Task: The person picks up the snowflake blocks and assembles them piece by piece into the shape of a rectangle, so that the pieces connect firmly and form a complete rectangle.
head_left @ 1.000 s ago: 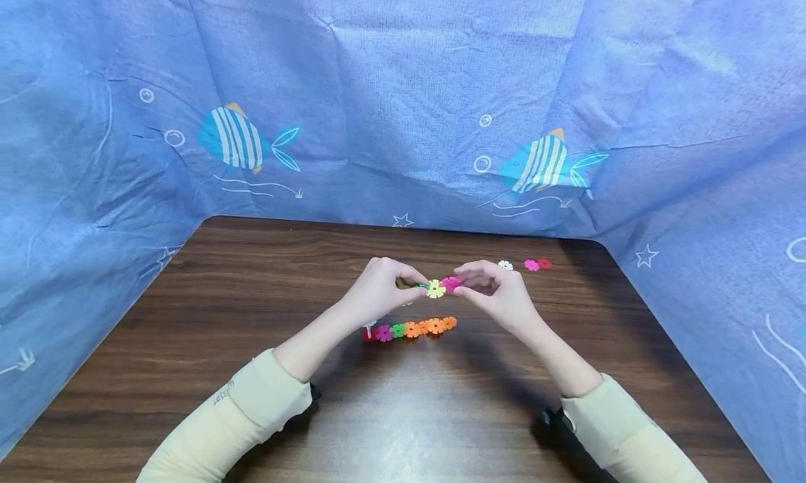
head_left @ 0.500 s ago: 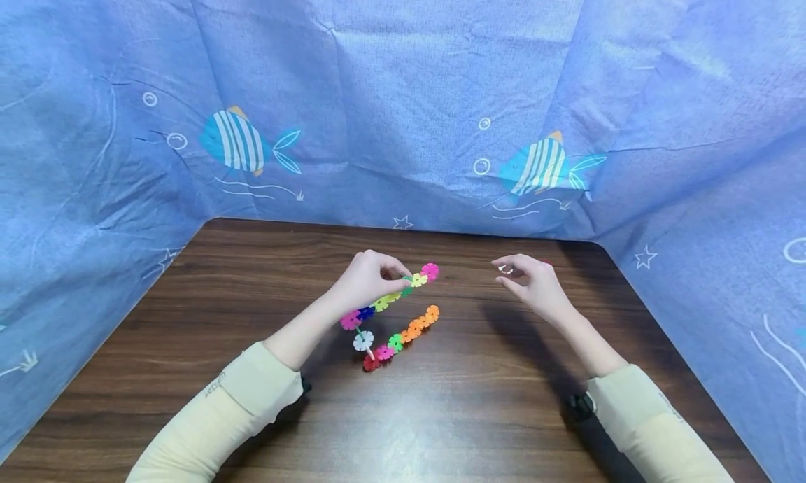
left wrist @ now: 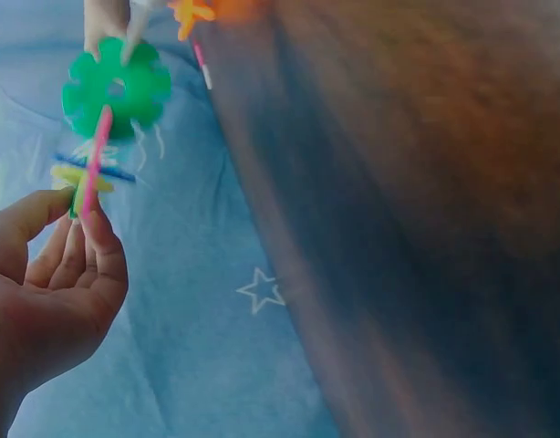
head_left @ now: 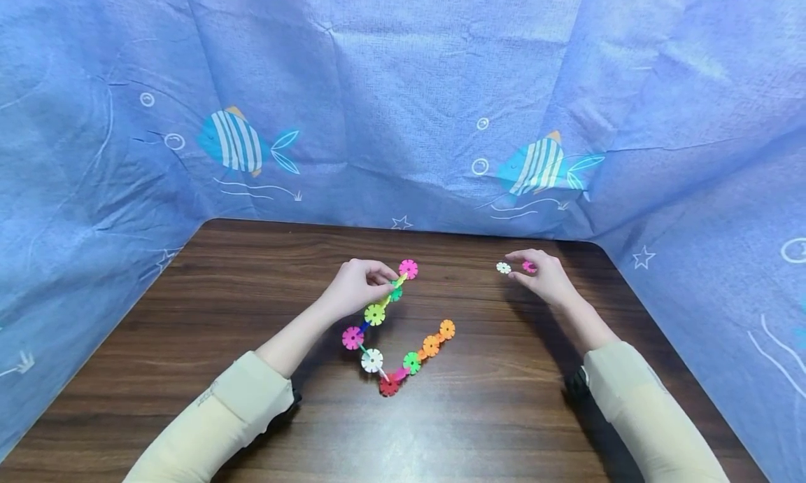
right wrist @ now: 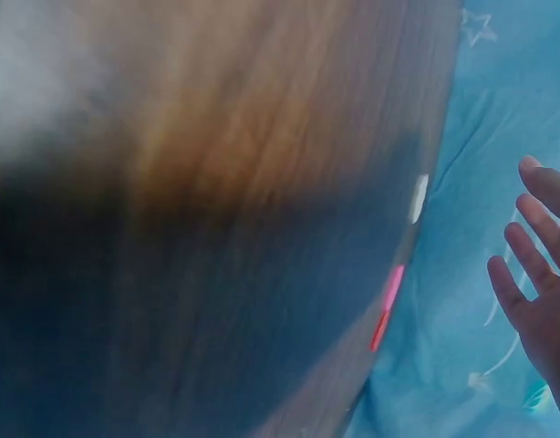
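Note:
My left hand (head_left: 355, 287) pinches a chain of slotted snowflake discs (head_left: 372, 360) near its upper end, where a pink disc (head_left: 408, 269) sticks out past the fingertips. From there the chain bends down through yellow, green, blue, pink and white to a red disc (head_left: 389, 384), then runs up right to orange ones. In the left wrist view a green disc (left wrist: 116, 88) hangs beyond the pinching fingers. My right hand (head_left: 544, 280) holds nothing, its fingers parted in the right wrist view. It hovers by a loose white disc (head_left: 504, 267) and a loose pink disc (head_left: 529, 267).
A red disc (right wrist: 379, 330) lies beside the loose pink one near the far edge of the brown wooden table (head_left: 264, 252). Blue cloth (head_left: 403, 84) printed with fish hangs around the table's back and sides.
My right hand has let go of the chain's pink end disc and moved right to the loose discs. My left hand has shifted left, and the chain now hangs in a wide bend.

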Demonstrator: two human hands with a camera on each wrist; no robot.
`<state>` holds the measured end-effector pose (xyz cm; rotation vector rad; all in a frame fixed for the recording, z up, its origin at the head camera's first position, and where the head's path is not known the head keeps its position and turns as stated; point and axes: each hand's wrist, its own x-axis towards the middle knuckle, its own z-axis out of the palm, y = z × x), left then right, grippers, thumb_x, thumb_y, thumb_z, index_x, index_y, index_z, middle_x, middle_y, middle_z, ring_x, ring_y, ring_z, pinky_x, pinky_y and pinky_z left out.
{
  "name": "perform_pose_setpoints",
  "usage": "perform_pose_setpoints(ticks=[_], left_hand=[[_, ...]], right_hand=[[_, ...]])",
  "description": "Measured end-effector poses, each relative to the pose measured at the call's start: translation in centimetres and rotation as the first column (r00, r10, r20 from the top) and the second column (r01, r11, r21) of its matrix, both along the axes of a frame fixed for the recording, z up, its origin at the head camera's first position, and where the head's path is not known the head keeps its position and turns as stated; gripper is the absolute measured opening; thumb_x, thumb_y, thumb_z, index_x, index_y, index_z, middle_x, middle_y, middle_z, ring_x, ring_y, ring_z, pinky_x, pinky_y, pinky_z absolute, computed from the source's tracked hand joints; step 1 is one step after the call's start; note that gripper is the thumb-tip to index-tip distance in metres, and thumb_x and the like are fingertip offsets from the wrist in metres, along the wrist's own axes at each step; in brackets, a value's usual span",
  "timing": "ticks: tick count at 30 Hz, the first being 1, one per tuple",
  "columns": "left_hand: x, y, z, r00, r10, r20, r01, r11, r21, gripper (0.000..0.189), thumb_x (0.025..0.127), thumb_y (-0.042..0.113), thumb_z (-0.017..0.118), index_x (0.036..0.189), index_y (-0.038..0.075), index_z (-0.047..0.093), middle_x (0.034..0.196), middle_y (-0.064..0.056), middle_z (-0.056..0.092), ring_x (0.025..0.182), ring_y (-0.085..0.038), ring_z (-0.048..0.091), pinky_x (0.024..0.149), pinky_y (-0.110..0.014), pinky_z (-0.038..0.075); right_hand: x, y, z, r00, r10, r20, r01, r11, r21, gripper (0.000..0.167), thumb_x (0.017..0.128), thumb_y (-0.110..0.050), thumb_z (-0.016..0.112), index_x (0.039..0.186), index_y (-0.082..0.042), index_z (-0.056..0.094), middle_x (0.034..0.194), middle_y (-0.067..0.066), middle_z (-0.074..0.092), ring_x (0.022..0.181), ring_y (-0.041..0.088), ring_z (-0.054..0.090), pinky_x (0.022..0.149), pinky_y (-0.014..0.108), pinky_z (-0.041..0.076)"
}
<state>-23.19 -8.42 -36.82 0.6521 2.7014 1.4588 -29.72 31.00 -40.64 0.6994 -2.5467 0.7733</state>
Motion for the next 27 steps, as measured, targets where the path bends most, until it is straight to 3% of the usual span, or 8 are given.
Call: perform_pose_setpoints(ticks=[4,8,12,19,23,27], left_hand=[[0.1,-0.3,-0.8,0.999,-0.010,0.030,0.008,0.999,0.048,0.019,0.083,0.011,0.070,0.101,0.009,0.070,0.079,-0.001,0.071,0.064,-0.011,0.065,0.058,-0.028,0.053],[0.1,-0.6,-1.3,0.998,-0.021,0.052,0.016,0.997,0.082,0.024,0.082,0.007,0.070,0.105,0.005,0.067,0.080,-0.005,0.071,0.065,-0.017,0.067,0.059,-0.032,0.055],[0.1,-1.0,-1.6,0.995,-0.052,0.085,0.043,0.993,0.107,0.033,0.082,0.004,0.070,0.114,0.003,0.061,0.082,-0.010,0.070,0.069,-0.026,0.068,0.062,-0.038,0.056],[0.1,-1.9,-2.3,0.979,-0.142,0.143,0.121,0.982,0.145,0.057,0.082,-0.003,0.068,0.133,0.005,0.046,0.083,-0.018,0.068,0.069,-0.031,0.068,0.063,-0.042,0.057],[0.1,-2.6,-2.5,0.974,-0.166,0.155,0.149,0.982,0.120,0.063,0.083,-0.003,0.068,0.139,0.006,0.041,0.084,-0.018,0.067,0.070,-0.031,0.068,0.063,-0.039,0.057],[-0.3,-3.1,-2.9,0.970,-0.190,0.150,0.175,0.979,0.106,0.063,0.083,-0.002,0.068,0.139,0.008,0.041,0.081,-0.012,0.067,0.067,-0.023,0.068,0.061,-0.034,0.057]], right_hand=[[-1.0,0.5,-0.5,0.998,-0.028,0.047,0.026,0.999,0.035,0.036,0.074,-0.005,0.078,0.108,-0.003,0.068,0.106,0.016,0.068,0.086,0.035,0.062,0.073,0.045,0.051],[-2.0,0.8,-1.0,0.994,-0.056,0.092,0.049,0.996,0.079,0.037,0.075,-0.007,0.078,0.110,-0.004,0.067,0.103,0.015,0.067,0.078,0.031,0.057,0.069,0.035,0.044],[-2.8,1.1,-1.3,0.986,-0.070,0.150,0.058,0.995,0.087,0.038,0.075,-0.008,0.077,0.111,-0.005,0.066,0.100,0.015,0.067,0.071,0.027,0.052,0.065,0.033,0.039],[-3.5,1.4,-1.6,0.970,-0.064,0.234,0.041,0.994,0.101,0.039,0.077,-0.006,0.076,0.114,-0.002,0.065,0.108,0.019,0.068,0.098,0.031,0.063,0.083,0.044,0.045],[-3.9,1.6,-1.8,0.962,-0.062,0.266,0.035,0.994,0.104,0.037,0.079,-0.005,0.074,0.115,-0.001,0.064,0.110,0.020,0.067,0.104,0.035,0.062,0.089,0.049,0.045],[-4.3,1.6,-1.8,0.947,-0.086,0.311,0.055,0.993,0.106,0.036,0.082,-0.007,0.071,0.116,0.000,0.063,0.115,0.022,0.064,0.107,0.037,0.059,0.092,0.051,0.043]])
